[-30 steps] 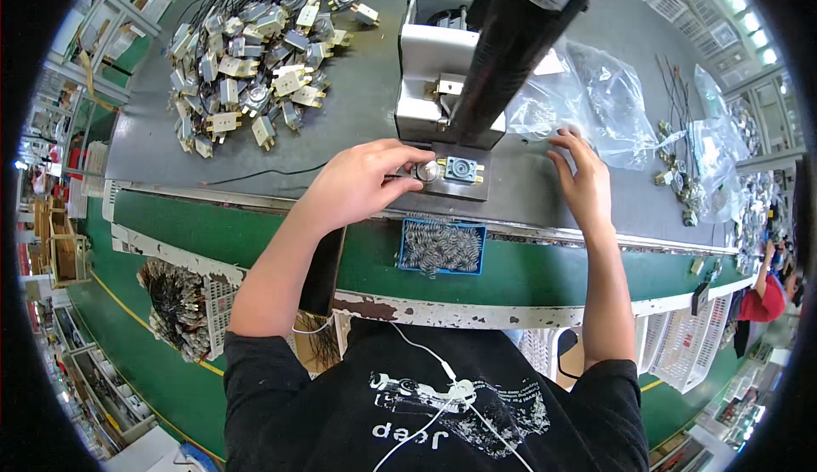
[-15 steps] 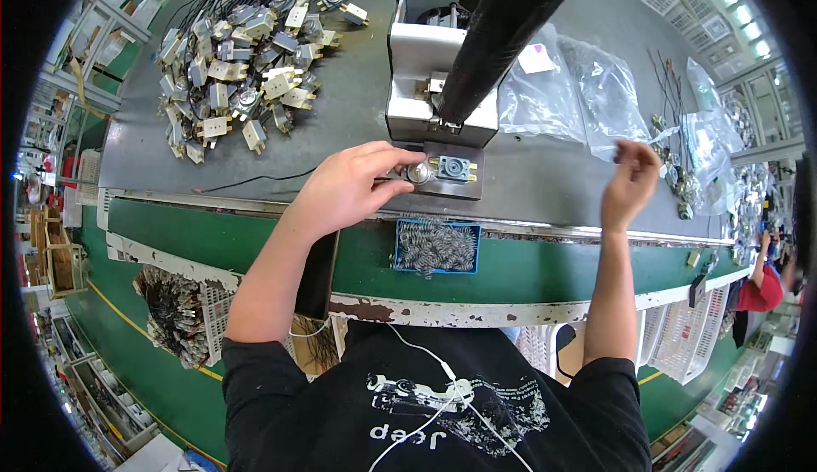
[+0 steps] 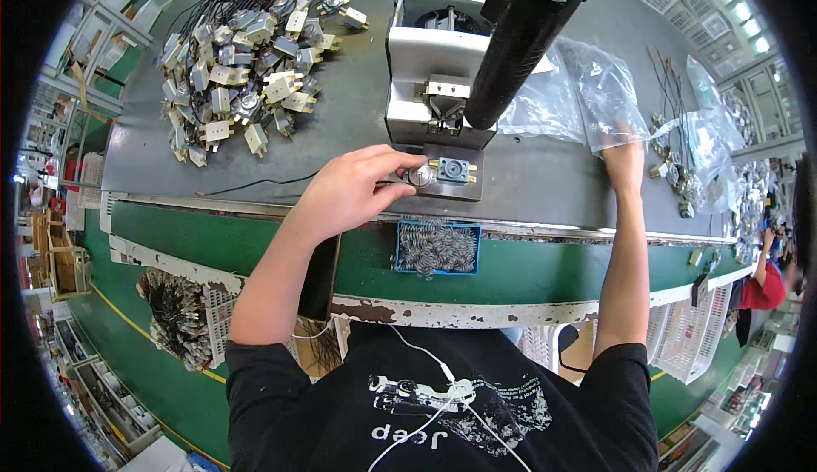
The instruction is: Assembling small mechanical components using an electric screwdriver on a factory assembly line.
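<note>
"Starting with what is hidden, what do we lose of our right grip [image 3: 624, 137]?"

"Most of its fingers: they blur behind a clear plastic bag [image 3: 593, 80], so we cannot tell whether they are clenched on anything, or whether they are inside the bag or beneath it."

"And elsewhere?"

"A thick black cylinder [image 3: 529, 46] runs off our top edge and covers part of the silver-fronted machine [image 3: 436, 51]. A black wire [image 3: 259, 183] slips behind our left grip [image 3: 351, 184]; we cannot see where it ends."

"Is that grip holding something?"

"Yes, we have thumb and forefinger pinched around a round metal part [image 3: 420, 176], the fingertips masking its edges. It sits at the left end of the flat fixture block [image 3: 459, 193], just beside the blue-grey socket piece [image 3: 457, 170], on our grey desk [image 3: 545, 191]."

"How are our arms set?"

"Our left forearm [image 3: 281, 276] slants up and inward, back of the hand uppermost. Our right forearm [image 3: 625, 259] stands nearly straight, reaching farther across the desk."
</note>
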`<state>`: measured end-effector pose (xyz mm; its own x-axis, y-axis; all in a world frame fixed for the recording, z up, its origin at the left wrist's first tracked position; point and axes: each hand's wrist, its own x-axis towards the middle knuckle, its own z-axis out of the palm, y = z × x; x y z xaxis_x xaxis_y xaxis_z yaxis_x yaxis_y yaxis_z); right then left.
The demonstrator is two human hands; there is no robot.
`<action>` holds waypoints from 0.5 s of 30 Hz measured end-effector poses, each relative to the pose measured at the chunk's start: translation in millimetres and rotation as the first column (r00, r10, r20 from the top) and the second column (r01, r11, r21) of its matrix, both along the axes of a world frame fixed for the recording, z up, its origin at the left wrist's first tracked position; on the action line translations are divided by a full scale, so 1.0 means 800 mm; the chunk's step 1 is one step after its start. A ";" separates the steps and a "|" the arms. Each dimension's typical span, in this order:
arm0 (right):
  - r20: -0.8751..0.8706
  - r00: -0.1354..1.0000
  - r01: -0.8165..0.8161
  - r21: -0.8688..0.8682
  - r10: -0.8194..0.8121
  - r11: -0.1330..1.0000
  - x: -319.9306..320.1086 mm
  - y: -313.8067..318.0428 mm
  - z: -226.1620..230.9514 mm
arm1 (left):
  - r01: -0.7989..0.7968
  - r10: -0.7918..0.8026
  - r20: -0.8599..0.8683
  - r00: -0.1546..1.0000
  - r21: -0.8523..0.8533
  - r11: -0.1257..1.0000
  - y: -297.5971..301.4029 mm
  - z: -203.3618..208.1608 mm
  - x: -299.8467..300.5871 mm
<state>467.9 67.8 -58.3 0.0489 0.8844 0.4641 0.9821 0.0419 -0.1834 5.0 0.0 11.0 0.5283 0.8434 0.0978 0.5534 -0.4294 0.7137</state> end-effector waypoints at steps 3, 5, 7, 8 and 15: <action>-0.007 1.000 -0.001 -0.038 0.001 0.999 0.004 0.012 0.000 | -0.009 0.009 -0.009 1.000 -0.013 1.000 -0.001 -0.001 -0.003; -0.026 1.000 -0.006 -0.186 0.002 0.983 0.005 0.016 0.014 | -0.012 0.012 -0.012 1.000 -0.003 1.000 -0.001 -0.003 -0.004; -0.057 0.998 -0.005 -0.233 -0.009 0.973 0.004 0.016 0.023 | -0.012 0.012 -0.018 1.000 0.002 1.000 -0.001 -0.005 -0.004; -0.085 0.996 -0.002 -0.274 -0.022 0.962 0.003 0.015 0.024 | -0.016 0.016 -0.022 1.000 -0.007 1.000 0.000 -0.005 -0.004; 0.044 0.999 -0.013 -0.249 0.025 0.968 0.018 0.018 0.014 | -0.026 0.027 -0.045 0.999 0.024 0.999 0.001 -0.004 -0.009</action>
